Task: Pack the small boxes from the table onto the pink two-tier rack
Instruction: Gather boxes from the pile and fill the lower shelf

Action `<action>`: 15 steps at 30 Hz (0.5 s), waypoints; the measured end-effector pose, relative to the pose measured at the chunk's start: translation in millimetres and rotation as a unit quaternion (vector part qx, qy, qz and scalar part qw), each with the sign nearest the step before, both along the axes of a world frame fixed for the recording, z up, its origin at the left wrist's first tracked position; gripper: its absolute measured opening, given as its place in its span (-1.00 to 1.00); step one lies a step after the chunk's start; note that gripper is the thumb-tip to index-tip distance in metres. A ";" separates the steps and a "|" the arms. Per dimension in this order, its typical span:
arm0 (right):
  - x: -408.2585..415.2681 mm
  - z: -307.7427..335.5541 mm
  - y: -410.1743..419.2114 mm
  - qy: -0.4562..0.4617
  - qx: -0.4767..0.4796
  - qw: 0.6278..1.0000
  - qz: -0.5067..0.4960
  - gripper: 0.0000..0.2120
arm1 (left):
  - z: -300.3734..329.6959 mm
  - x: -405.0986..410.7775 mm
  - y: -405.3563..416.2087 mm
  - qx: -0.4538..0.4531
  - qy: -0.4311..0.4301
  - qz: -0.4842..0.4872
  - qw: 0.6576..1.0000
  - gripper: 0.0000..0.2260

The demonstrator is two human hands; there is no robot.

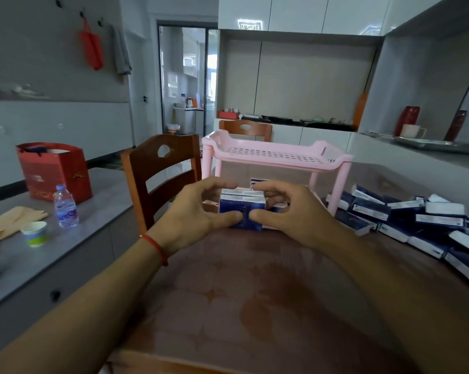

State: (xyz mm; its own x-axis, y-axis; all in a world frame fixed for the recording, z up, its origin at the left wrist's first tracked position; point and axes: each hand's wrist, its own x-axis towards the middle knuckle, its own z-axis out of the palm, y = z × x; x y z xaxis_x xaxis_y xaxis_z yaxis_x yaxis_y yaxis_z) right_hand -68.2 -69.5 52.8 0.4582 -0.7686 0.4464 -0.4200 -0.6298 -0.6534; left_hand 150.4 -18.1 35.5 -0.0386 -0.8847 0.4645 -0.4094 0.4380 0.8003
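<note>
At nine o'clock a wooden chair crowds the table edge; the near tabletop lies bare. The left hand and right hand, fingers curled, grip a small stack of boxes between them at the pink rack's lower tier, twelve o'clock. Loose boxes heap at three o'clock.

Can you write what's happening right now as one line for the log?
left hand + right hand: grip blue-and-white boxes | at pink rack lower tier | top tier empty | loose boxes piled on table, right
</note>
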 end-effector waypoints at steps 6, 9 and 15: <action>6.9 -17.1 -1.2 -0.070 -0.022 0.997 -0.014 -0.73 | 11.5 56.8 13.7 0.030 0.032 0.006 0.999 -0.64; 20.0 -25.4 0.7 -0.034 -0.027 0.999 0.010 -0.53 | 6.5 56.4 15.1 0.037 0.051 -0.004 0.998 -0.63; 27.5 -10.4 -0.5 0.026 -0.096 0.995 -0.016 -0.51 | -3.0 27.9 -3.1 0.008 -0.010 -0.004 1.000 -0.58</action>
State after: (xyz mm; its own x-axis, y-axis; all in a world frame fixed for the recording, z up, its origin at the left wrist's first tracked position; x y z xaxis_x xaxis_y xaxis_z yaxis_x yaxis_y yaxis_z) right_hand -40.7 -70.0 42.4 0.4607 -0.6864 0.5626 -0.4716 -0.7263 -0.5000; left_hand 178.3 -21.1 32.5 -0.0556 -0.8916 0.4494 -0.4220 0.4289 0.7987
